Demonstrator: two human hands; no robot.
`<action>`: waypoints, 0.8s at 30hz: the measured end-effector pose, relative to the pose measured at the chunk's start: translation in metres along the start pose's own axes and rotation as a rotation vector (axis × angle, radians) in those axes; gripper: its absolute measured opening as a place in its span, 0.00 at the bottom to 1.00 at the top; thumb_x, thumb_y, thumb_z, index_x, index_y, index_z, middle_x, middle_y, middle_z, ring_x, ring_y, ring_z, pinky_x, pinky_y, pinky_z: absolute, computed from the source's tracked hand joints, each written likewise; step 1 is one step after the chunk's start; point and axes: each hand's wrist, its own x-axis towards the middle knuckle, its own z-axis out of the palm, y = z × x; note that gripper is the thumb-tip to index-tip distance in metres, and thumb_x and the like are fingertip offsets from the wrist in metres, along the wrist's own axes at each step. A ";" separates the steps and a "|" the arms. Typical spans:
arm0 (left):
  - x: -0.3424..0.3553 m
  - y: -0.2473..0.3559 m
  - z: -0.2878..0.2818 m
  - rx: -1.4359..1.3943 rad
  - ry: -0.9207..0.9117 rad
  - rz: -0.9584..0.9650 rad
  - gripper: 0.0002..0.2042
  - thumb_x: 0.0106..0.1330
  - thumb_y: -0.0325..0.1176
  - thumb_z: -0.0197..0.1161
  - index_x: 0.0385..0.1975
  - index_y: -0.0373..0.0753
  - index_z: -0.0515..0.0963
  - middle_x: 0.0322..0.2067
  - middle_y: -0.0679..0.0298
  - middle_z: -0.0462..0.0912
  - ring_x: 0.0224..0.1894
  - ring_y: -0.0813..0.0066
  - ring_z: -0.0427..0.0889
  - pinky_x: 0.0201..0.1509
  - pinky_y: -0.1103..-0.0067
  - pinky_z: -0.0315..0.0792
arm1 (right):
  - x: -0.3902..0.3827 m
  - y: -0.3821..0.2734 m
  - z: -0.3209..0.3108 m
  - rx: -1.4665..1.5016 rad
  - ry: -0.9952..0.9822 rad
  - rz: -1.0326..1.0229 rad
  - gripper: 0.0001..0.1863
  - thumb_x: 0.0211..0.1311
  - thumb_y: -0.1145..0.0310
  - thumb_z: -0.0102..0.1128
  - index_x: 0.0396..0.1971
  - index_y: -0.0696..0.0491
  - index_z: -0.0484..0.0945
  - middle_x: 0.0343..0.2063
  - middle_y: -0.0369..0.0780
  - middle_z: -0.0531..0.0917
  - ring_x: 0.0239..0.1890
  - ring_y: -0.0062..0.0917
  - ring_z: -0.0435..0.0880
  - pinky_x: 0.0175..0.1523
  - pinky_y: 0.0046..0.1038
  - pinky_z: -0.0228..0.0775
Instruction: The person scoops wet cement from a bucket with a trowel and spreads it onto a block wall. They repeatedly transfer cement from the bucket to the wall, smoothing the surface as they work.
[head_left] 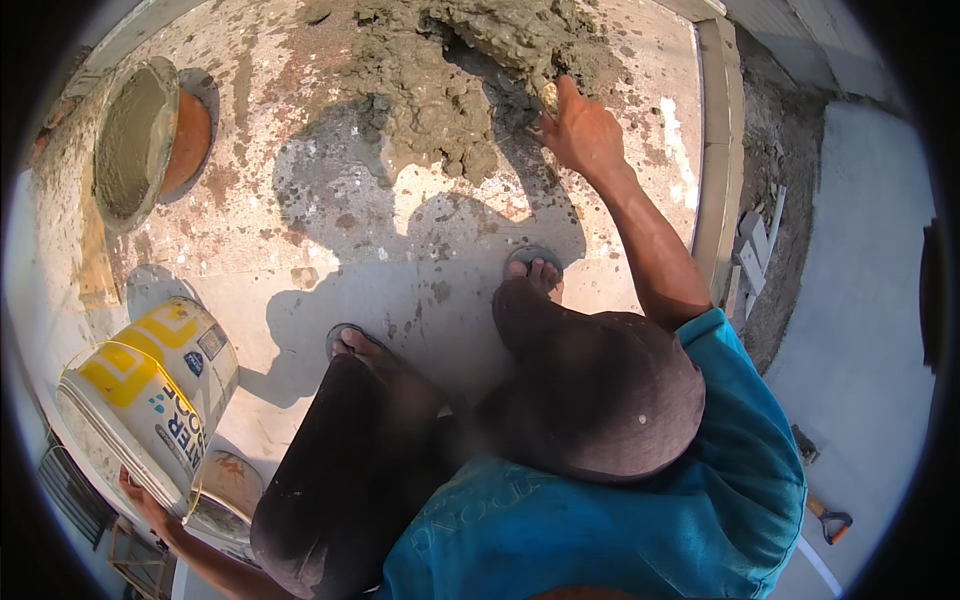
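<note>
In my right hand [580, 130] is the pale handle of a trowel [549, 97], my fingers closed round it. Its blade is hidden among the mortar. The wet grey mortar [430, 115] lies in a rough heap on the floor ahead of me. My left hand [150, 503] grips the rim of a white and yellow plastic bucket [165, 375] at the lower left. The bucket is tilted, with its mouth toward me, and its inside does not show.
A mortar-coated round pan [140, 145] leans on its side at the far left, against an orange-brown vessel [188, 140]. Another mortar-smeared container [232, 480] stands beside the bucket. A raised edge [718, 150] bounds the floor on the right. An orange-handled tool [832, 522] lies at the lower right.
</note>
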 end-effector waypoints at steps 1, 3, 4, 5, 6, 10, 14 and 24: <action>0.000 -0.016 -0.011 0.033 0.024 0.077 0.30 0.68 0.44 0.65 0.64 0.35 0.63 0.56 0.53 0.75 0.52 0.62 0.78 0.56 0.70 0.75 | 0.015 -0.003 -0.021 -0.057 -0.070 -0.002 0.26 0.64 0.58 0.63 0.53 0.62 0.69 0.32 0.57 0.85 0.39 0.50 0.87 0.45 0.49 0.78; 0.004 -0.022 -0.011 0.028 0.062 0.117 0.31 0.67 0.44 0.66 0.64 0.34 0.63 0.55 0.52 0.75 0.51 0.62 0.78 0.55 0.70 0.75 | 0.027 0.002 -0.030 0.199 0.009 0.055 0.28 0.64 0.60 0.61 0.56 0.65 0.70 0.36 0.58 0.85 0.43 0.49 0.87 0.47 0.45 0.79; 0.002 -0.003 0.002 0.002 0.054 0.077 0.31 0.67 0.44 0.66 0.63 0.34 0.63 0.54 0.53 0.75 0.52 0.62 0.78 0.55 0.70 0.74 | 0.022 0.001 -0.031 0.398 0.069 0.135 0.28 0.64 0.60 0.61 0.56 0.67 0.70 0.38 0.59 0.85 0.44 0.50 0.86 0.49 0.45 0.79; -0.003 0.010 0.012 -0.023 0.046 0.039 0.32 0.66 0.45 0.66 0.63 0.34 0.64 0.54 0.53 0.75 0.52 0.62 0.77 0.55 0.70 0.74 | 0.021 -0.007 -0.016 0.450 0.092 0.140 0.30 0.63 0.60 0.61 0.56 0.70 0.70 0.42 0.61 0.84 0.47 0.51 0.85 0.53 0.44 0.77; -0.007 0.018 0.013 0.014 0.058 0.035 0.31 0.66 0.44 0.66 0.63 0.34 0.64 0.54 0.53 0.75 0.52 0.62 0.77 0.55 0.70 0.74 | 0.020 -0.018 0.000 0.505 0.105 0.138 0.32 0.61 0.60 0.60 0.57 0.73 0.70 0.45 0.63 0.83 0.49 0.52 0.84 0.57 0.44 0.76; -0.017 0.012 0.009 0.129 0.156 0.128 0.29 0.68 0.43 0.64 0.62 0.33 0.65 0.54 0.53 0.75 0.52 0.63 0.77 0.56 0.70 0.73 | 0.004 -0.046 0.011 0.253 -0.398 -0.150 0.39 0.59 0.48 0.59 0.55 0.72 0.73 0.41 0.64 0.83 0.48 0.52 0.84 0.57 0.42 0.74; -0.020 0.022 0.020 0.035 0.160 0.158 0.26 0.70 0.41 0.62 0.62 0.32 0.67 0.56 0.53 0.75 0.54 0.62 0.76 0.58 0.71 0.72 | 0.006 -0.014 -0.007 0.510 -0.229 0.161 0.29 0.60 0.58 0.61 0.50 0.70 0.75 0.36 0.60 0.85 0.43 0.48 0.87 0.52 0.41 0.78; -0.004 0.012 0.009 0.112 0.148 0.147 0.31 0.69 0.52 0.59 0.62 0.32 0.66 0.53 0.52 0.76 0.52 0.62 0.77 0.56 0.69 0.72 | 0.028 0.000 -0.011 0.556 -0.298 0.219 0.28 0.59 0.56 0.63 0.48 0.67 0.76 0.29 0.52 0.87 0.24 0.40 0.86 0.44 0.38 0.80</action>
